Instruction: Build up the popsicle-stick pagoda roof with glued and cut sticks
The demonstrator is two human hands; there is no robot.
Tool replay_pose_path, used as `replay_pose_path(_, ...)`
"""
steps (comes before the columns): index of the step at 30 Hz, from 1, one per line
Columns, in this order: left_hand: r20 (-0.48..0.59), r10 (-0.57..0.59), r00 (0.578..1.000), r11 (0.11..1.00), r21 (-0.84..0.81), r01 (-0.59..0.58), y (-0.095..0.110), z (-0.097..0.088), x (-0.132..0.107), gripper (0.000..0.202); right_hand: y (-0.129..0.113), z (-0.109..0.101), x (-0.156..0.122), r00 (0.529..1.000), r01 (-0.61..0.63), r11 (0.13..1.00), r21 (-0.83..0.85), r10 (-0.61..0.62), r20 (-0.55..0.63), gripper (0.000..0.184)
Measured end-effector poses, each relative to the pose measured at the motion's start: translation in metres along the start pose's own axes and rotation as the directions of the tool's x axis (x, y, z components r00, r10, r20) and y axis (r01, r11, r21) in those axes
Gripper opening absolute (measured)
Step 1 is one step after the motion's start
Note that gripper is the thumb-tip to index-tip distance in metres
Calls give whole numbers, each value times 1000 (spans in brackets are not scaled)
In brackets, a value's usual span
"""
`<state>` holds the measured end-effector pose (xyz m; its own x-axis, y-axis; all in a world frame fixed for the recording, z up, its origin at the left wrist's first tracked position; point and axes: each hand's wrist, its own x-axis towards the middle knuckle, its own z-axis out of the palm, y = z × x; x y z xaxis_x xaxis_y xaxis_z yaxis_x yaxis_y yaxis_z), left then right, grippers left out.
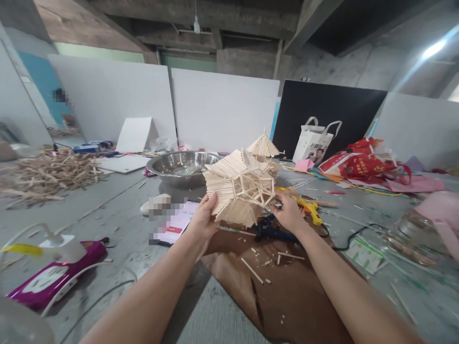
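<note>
Between my hands is a pavilion model [234, 184] built of thin wooden sticks, tilted so its open stick frame faces right. My left hand [206, 215] grips its lower left roof edge, thumb on the slats. At the frame's right side, my right hand [287, 210] has its fingers closed near the stick ends; whether a small piece is pinched there is hidden. Beneath lies a brown board [287, 286] with stick offcuts. A yellow glue gun [313, 210] and a dark blue tool [276, 231] rest just beyond my right hand.
Behind the model stand a steel bowl [179, 167] and a pointed stick roof [264, 145]. A phone [177, 223] lies left of centre. A purple power strip [53, 277] with cables sits at left, a stick pile [53, 174] further back. At right are a jar [412, 234] and red bags [362, 160].
</note>
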<state>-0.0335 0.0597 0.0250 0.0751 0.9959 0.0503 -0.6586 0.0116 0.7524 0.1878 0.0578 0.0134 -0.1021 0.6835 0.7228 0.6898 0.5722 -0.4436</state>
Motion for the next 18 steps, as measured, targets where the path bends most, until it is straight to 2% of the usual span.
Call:
replay_pose_path(4,39,53,998,991,122,-57,13,2,-2,16,-1,4,-5,992,-40,994,100,28,122,33)
replay_pose_path(8,84,66,994,979,188,-80,21,7,-4,18,3,7,-11,985,-80,981,177,51,162,37)
replay_pose_path(13,43,157,987,956,245,-163,26,13,-9,35,8,18,-20,951,-199,939,281,116,287,38)
replay_pose_path(18,131,254,958,909,307,-283,22,10,-9,47,9,26,-23,921,-291,885,363,158,355,39)
